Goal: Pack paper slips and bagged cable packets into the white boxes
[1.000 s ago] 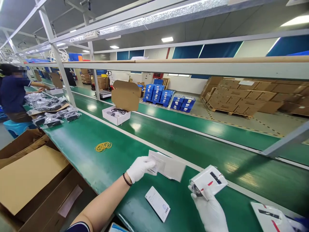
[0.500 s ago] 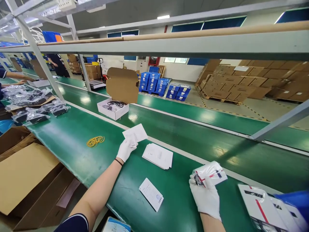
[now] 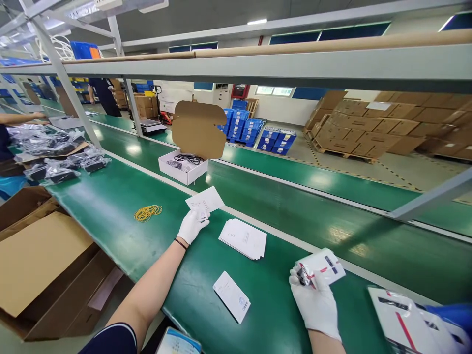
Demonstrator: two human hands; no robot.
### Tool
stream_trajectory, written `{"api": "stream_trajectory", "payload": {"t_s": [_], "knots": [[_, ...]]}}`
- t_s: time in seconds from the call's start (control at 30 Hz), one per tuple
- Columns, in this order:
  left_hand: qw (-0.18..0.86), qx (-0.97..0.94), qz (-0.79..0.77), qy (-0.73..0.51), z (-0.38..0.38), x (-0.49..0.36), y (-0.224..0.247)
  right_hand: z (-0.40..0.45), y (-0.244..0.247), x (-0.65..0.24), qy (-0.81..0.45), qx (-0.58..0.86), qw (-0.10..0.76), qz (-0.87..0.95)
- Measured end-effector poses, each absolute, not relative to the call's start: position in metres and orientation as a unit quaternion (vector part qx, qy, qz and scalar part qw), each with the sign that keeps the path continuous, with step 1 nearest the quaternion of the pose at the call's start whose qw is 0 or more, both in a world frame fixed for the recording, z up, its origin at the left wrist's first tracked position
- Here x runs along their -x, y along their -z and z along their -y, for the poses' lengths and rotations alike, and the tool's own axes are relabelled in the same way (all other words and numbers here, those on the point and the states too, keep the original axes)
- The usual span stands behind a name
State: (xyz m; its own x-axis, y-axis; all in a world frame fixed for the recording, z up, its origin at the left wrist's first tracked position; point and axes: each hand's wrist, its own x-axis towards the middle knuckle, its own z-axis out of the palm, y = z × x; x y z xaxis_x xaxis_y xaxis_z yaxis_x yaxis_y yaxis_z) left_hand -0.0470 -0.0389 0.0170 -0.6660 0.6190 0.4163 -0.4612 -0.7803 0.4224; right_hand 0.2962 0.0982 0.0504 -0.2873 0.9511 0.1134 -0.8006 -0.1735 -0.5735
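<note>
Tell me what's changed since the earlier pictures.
The white-gloved left hand has moved left and away from the stack of white paper sheets, carrying a white paper sheet. The open white cardboard box has slid right along the green belt. The white-gloved right hand still grips its plastic-wrapped white packet.

The single view looks out from the person's head, facing forward and angled down across the green bench. It sits above the near edge, close enough that both forearms enter from the bottom, with the left hand near the middle and the right hand lower and to the right. Its wide sweep passes beneath a shelf beam to distant stacked cartons.
</note>
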Motion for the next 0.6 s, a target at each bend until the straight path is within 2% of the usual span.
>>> {"api": "stream_trajectory", "payload": {"t_s": [0.17, 0.4, 0.6], "knots": [[0.289, -0.278, -0.154, -0.903, 0.040, 0.052, -0.018, -0.097, -0.051, -0.296, -0.750, 0.140, 0.580, 0.284], [0.202, -0.298, -0.130, -0.924, 0.058, 0.059, -0.032, -0.105, -0.045, -0.297, -0.749, 0.127, 0.570, 0.312], [0.160, -0.236, -0.132, -0.949, 0.064, 0.075, -0.024, -0.105, -0.044, -0.297, -0.754, 0.125, 0.559, 0.323]]}}
